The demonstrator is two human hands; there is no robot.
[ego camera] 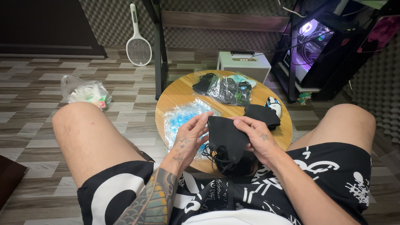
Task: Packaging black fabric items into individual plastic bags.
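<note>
A black face mask [227, 135] is held over the near edge of the round wooden table [183, 93], between the knees. It is pinched from the left by the left hand [189, 139] and from the right by the right hand [258, 135]. A clear plastic bag [183, 116] lies on the table; patterned tiles cover the floor [37, 87].

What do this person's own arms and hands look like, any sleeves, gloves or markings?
Both arms are bare, with no sleeves, gloves, watch or rings to be seen. The left forearm carries a large tattoo of scale-like patterns in dark green and orange tones. The left hand has small dark symbols inked on its back, some star-shaped. The right hand bears one small star-shaped mark on its back; the right forearm looks unmarked.
</note>
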